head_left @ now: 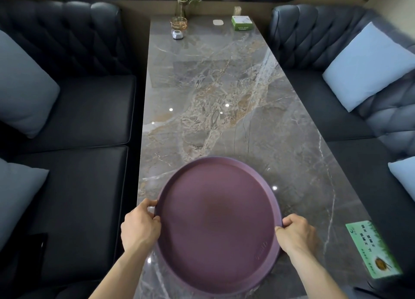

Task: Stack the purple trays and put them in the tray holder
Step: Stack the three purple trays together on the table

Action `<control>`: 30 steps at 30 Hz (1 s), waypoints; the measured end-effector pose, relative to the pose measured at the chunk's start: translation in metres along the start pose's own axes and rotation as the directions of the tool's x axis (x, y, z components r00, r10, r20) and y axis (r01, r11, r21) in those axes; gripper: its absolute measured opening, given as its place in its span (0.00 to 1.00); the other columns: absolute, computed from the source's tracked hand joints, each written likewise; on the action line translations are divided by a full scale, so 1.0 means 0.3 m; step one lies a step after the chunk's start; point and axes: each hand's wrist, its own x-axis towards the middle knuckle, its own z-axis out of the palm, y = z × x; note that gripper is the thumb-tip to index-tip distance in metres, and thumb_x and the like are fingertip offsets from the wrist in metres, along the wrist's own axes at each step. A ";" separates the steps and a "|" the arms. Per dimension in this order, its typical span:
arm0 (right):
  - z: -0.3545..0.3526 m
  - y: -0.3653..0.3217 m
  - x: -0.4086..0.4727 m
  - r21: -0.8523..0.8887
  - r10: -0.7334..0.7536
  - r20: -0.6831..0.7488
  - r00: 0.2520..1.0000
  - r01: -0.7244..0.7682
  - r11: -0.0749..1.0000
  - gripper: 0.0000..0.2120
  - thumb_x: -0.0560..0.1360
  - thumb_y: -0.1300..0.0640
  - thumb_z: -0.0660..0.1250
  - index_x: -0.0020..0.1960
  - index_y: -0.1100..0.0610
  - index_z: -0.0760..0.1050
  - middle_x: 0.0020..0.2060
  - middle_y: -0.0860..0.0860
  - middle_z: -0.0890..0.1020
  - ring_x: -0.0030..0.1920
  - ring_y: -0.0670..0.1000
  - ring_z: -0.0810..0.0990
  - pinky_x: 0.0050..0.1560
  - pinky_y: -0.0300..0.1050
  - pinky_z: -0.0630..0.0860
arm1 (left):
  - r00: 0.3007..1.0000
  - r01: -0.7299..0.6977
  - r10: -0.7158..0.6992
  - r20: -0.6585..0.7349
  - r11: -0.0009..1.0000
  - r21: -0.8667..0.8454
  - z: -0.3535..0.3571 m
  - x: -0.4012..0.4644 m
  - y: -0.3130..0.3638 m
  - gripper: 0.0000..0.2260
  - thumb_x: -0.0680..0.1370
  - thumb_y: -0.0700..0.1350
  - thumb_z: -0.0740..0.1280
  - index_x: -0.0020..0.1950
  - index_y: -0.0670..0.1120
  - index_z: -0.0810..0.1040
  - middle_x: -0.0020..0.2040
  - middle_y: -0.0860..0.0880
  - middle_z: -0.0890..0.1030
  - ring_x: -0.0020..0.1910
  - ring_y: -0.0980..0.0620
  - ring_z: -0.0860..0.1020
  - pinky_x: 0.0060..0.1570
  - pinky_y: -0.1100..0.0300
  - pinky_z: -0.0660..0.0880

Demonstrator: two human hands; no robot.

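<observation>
A round purple tray [217, 224] is at the near end of the grey marble table [213, 92]. My left hand [140, 225] grips its left rim and my right hand [296, 233] grips its right rim. A second rim edge shows along the tray's lower side, so it may sit on another tray; I cannot tell for sure. Whether the tray rests on the table or is lifted is unclear. No tray holder is in view.
A green card [372, 249] lies at the table's near right edge. At the far end stand a plant in a glass vase [183, 2], a small silver device [177, 34], a white pad [217, 22] and a green box [242, 22]. Dark sofas with pale cushions flank the table.
</observation>
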 end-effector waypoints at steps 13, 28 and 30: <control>-0.009 0.025 0.041 0.193 0.104 0.132 0.986 -0.129 0.973 0.10 0.63 0.63 0.78 0.35 0.53 0.79 0.27 0.51 0.83 0.20 0.52 0.81 0.36 0.53 0.84 | 1.000 0.012 -0.012 0.009 1.000 -0.026 0.016 0.023 -0.009 0.15 0.71 0.39 0.69 0.49 0.60 0.78 0.41 0.54 0.81 0.42 0.48 0.79 0.39 0.55 0.72; 0.088 0.094 0.055 0.419 0.008 0.214 0.977 -0.099 0.903 0.15 0.75 0.53 0.71 0.60 0.57 0.77 0.44 0.47 0.81 0.48 0.53 0.79 0.55 0.50 0.74 | 0.970 0.213 -0.196 0.144 0.971 -0.112 0.060 0.064 -0.030 0.14 0.74 0.51 0.69 0.59 0.51 0.79 0.51 0.53 0.83 0.50 0.47 0.81 0.51 0.51 0.77; 0.089 0.075 0.044 0.422 0.009 0.201 0.980 -0.095 0.901 0.19 0.75 0.49 0.70 0.63 0.58 0.75 0.52 0.51 0.81 0.52 0.54 0.78 0.56 0.50 0.73 | 0.960 0.256 -0.231 0.157 0.953 -0.165 0.052 0.069 -0.033 0.15 0.74 0.58 0.68 0.55 0.51 0.80 0.47 0.53 0.82 0.50 0.46 0.81 0.55 0.49 0.77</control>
